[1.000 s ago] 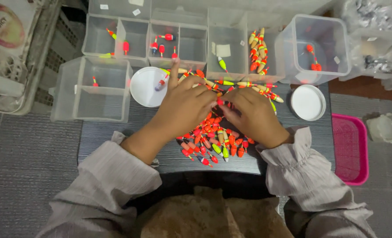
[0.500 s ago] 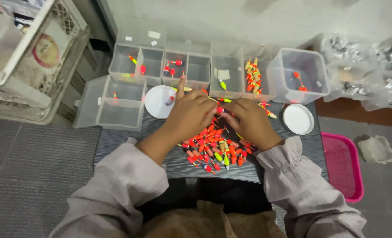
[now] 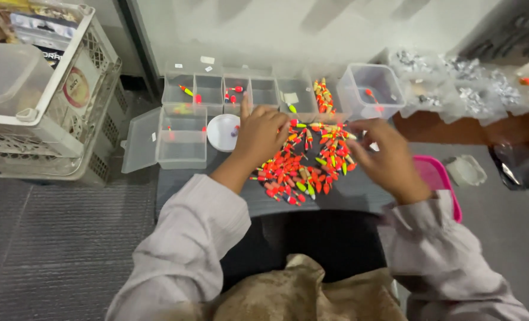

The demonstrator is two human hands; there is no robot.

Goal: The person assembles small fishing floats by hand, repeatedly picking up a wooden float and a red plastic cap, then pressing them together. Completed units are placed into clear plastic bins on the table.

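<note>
While your left hand [image 3: 263, 132] rests half-curled on the floats [image 3: 300, 166] and your right hand [image 3: 383, 159] hovers open beside them — holding nothing I can see — only a few sit in the boxes [image 3: 229, 92]; most still wait.

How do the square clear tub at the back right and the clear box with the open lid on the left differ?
The square tub is deep, has no lid on it, and holds only a couple of small red floats. The lidded box is shallower and wider, its lid folded flat to the left, with a divider splitting it into compartments. The tub stands beyond the right hand; the box lies left of the left hand. Both are clear plastic and nearly empty.
</note>
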